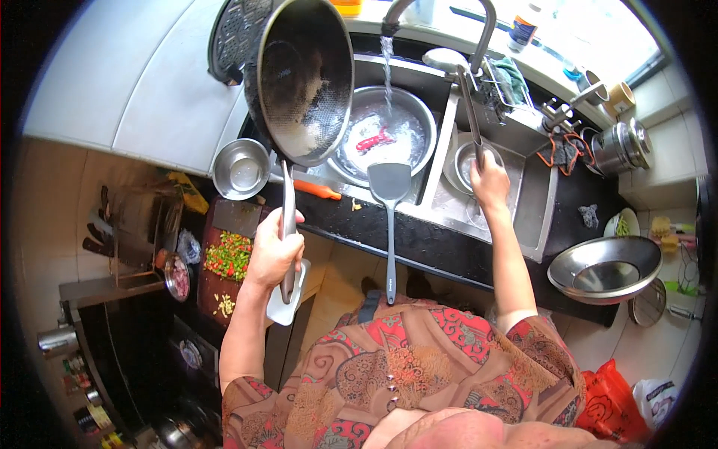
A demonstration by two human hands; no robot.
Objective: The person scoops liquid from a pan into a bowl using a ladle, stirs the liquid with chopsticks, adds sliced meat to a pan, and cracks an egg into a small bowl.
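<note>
My left hand [276,247] grips the handle of a dark wok [305,84], held tilted up left of the running tap. Around the metal handle of a ladle [449,59], my right hand [491,181] is closed; the ladle's bowl is up beside the faucet [488,33]. Water falls into a steel basin [429,137] in the left sink, where a red item [373,140] lies in the water. A grey spatula [390,179] rests across the counter edge, its blade over the basin's near rim. A small steel bowl [241,168] stands left of the wok handle.
Chopped peppers [229,255] and garlic [224,306] lie on a cutting board beside a cleaver [236,218]. An orange-handled tool [317,189] lies at the sink's front. Bowls [477,163] sit in the right sink. A large steel pan [606,269] stands on the right counter.
</note>
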